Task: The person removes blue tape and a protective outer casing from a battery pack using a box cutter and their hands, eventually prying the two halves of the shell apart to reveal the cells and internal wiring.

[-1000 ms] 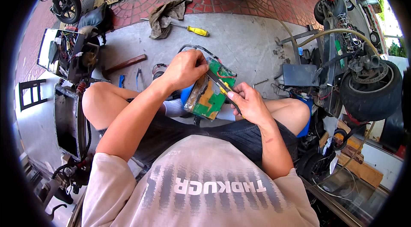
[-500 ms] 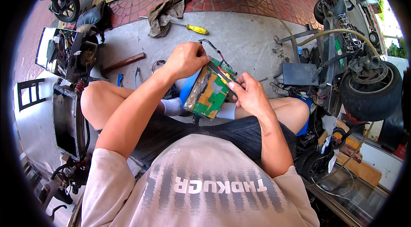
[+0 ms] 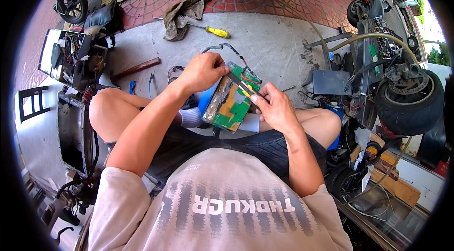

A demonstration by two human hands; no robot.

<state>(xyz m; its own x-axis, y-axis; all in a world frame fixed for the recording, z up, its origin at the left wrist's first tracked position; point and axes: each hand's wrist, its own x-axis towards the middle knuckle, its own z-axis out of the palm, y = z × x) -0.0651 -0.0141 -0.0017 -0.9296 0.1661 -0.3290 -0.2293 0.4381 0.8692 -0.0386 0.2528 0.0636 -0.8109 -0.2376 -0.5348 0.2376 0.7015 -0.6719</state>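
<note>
The person sits cross-legged, and a blocky pack (image 3: 231, 106) patched in green, tan and silvery grey stands at a slant between the shins, just beyond the lap, with a blue side showing at its left edge. The right hand (image 3: 278, 109) is closed around a black-and-yellow knife (image 3: 246, 91), which lies slantwise along the pack's upper right part, pointing toward the far corner. The left hand (image 3: 204, 73) is at that corner, its fingers bent and the thumb near the knife's tip; whether it pinches the pack's covering or merely presses there cannot be told, since the hand hides the contact. A dark cable (image 3: 227, 46) loops out beyond the pack, near the left hand. Farther off on the concrete floor (image 3: 274, 38) lie a yellow-handled screwdriver (image 3: 217, 32), a crumpled brown cloth (image 3: 182, 19) and, to the left, a wooden-handled hammer (image 3: 141, 67).
</note>
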